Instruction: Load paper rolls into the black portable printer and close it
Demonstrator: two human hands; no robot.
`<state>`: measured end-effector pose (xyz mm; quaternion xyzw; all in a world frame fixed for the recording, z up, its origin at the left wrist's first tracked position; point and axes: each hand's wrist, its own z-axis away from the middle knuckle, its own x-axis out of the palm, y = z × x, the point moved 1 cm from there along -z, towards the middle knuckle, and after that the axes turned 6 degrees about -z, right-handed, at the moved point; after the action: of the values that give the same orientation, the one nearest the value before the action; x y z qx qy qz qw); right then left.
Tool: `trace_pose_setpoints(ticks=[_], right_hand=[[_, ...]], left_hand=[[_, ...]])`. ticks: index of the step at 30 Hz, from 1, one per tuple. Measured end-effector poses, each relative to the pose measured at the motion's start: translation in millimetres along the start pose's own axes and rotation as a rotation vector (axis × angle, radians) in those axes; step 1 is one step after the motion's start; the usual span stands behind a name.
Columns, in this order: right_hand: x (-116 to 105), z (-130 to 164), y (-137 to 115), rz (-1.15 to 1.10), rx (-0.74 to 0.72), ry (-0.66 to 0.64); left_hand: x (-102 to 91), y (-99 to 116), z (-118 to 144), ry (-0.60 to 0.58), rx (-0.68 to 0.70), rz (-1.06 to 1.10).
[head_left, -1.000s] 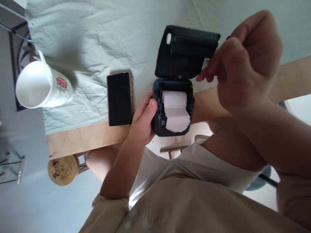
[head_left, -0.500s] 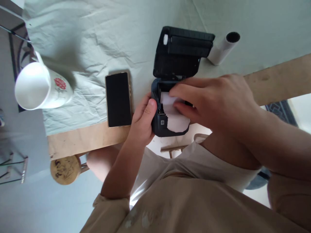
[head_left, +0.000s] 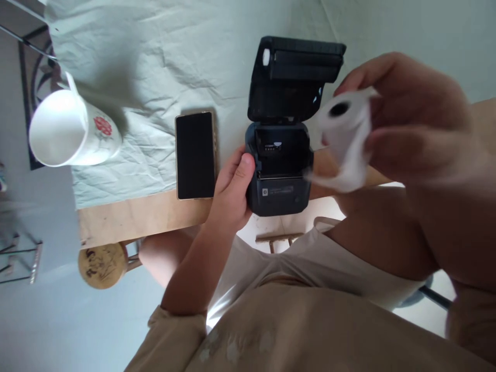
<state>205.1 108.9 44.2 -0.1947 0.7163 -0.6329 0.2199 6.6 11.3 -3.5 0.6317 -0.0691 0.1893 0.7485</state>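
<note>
The right hand grips a paper roll beside the open printer, which the left hand clasps.

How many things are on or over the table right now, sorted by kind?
Printers: 1, the black printer with its lid up, steadied by the left hand.
Paper rolls: 1, the white paper roll held in the right hand.
Phones: 1, the phone lying face up on the cloth.
Mugs: 1, the white mug with a red flower.
Total: 4.
</note>
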Motion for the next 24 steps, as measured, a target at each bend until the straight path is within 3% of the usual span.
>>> trace_pose_setpoints(ticks=[2,4,10,13,17,19,22,24], right_hand=[[-11.7,-1.4,10.5,-0.169,0.143,0.081],[-19.3,-0.1,22.6,-0.166,0.202,0.11],[-25.1,9.6,40.7,0.555,-0.182,0.206],[-26.9,7.0,50.0,0.711,-0.193,0.209],[-29.8,7.5,55.7,0.769,-0.054,0.165],[-33.1,11.8,49.2,0.729,-0.144,0.206],[-46.2,14.4,39.1,0.637,-0.462,0.385],[-56.9,9.0,41.0,0.695,-0.502,0.487]], left_hand=[[0.0,-0.6,0.0,0.004,0.005,0.014],[-0.2,-0.6,-0.1,-0.005,0.004,0.019],[0.1,0.2,-1.3,-0.005,-0.007,-0.01],[0.7,-0.1,-2.1,0.011,0.0,-0.032],[1.2,-0.4,-2.9,0.025,0.002,-0.045],[1.2,-0.1,-3.1,0.015,0.003,-0.035],[1.0,0.0,-3.1,-0.023,0.006,-0.016],[0.9,-0.4,-2.9,-0.027,0.011,-0.021]])
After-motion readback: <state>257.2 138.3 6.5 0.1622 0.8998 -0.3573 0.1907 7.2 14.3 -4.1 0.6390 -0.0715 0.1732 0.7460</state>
